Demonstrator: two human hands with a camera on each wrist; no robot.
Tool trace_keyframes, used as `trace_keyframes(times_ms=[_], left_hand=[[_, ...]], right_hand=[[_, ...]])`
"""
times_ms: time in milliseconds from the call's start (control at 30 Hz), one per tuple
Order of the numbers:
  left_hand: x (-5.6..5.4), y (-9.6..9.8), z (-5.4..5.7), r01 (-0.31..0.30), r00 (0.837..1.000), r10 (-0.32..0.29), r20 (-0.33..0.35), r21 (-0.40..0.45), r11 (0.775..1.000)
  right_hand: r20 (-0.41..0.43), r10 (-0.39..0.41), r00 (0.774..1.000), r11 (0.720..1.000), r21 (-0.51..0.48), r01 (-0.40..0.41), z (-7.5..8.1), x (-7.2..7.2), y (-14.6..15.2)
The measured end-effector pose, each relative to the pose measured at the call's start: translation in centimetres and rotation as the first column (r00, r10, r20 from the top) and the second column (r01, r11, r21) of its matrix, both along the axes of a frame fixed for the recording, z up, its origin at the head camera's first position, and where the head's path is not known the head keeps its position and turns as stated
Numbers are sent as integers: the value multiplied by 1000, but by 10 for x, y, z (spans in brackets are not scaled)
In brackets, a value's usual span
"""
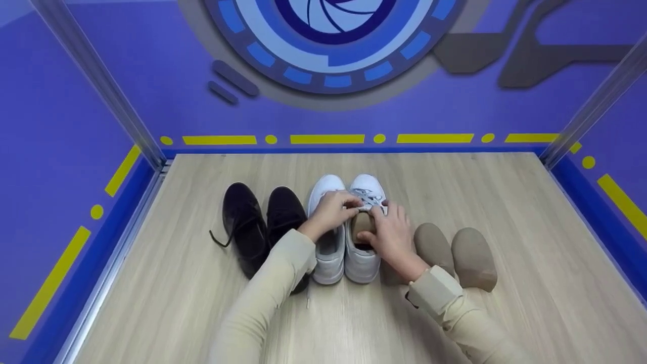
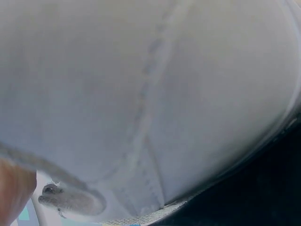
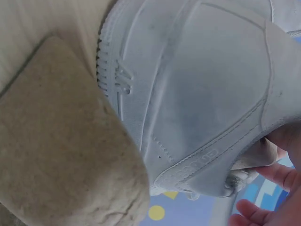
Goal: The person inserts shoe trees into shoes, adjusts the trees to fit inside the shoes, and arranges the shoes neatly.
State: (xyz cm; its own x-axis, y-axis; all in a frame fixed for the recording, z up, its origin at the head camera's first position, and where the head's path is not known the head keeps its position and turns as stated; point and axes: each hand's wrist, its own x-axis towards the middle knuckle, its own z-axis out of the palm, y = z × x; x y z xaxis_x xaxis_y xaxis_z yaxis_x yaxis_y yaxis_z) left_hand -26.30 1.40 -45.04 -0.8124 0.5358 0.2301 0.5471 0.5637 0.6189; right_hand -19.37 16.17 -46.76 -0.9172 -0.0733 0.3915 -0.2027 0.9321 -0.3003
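A pair of white sneakers stands in the middle, toes away from me: the left sneaker [image 1: 328,270] and the right sneaker [image 1: 362,270]. A brown moulded shoe insert [image 1: 362,222] sits in the right sneaker's opening. My left hand [image 1: 331,211] reaches over the left sneaker and pinches the right one's tongue edge below the grey laces [image 1: 370,196]. On the other side, my right hand [image 1: 394,235] holds the insert, thumb on it inside the opening, index finger near the tongue. The right wrist view shows the thumb inside the collar; the left wrist view is mostly white upper [image 2: 211,94].
Black shoes [image 1: 244,222] with loose laces stand left of the sneakers. More brown inserts [image 1: 474,258] lie to the right, one partly under my right forearm. The wooden tabletop [image 1: 505,192] is bounded by blue walls [image 1: 167,111] at the back and sides.
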Motion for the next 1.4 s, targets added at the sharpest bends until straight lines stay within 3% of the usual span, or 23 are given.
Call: trace_keyframes(times_ms=[267,500,667,900,1067,1400], left_hand=[[0,1,-1,-8,999,8,-39,1,1000],[2,2,-1,-14,998,12,-63,-32,999],[6,4,0,-31,994,22,-107,-85,996],[10,8,-2,-79,976,37,-213,-195,978],[13,10,-4,-83,961,19,-277,-224,971],[15,10,-8,-69,949,-18,-314,-267,961]], right_hand=[[38,-39,999,998,-40,40,-7,-6,-3],[194,-49,980,993,-100,69,-11,-11,1],[251,-28,968,993,-102,55,-13,-14,5],[284,-8,959,994,-104,39,-14,-17,8],[277,-9,961,994,-101,38,-14,-18,9],[272,48,961,989,-148,-7,-17,-20,12]])
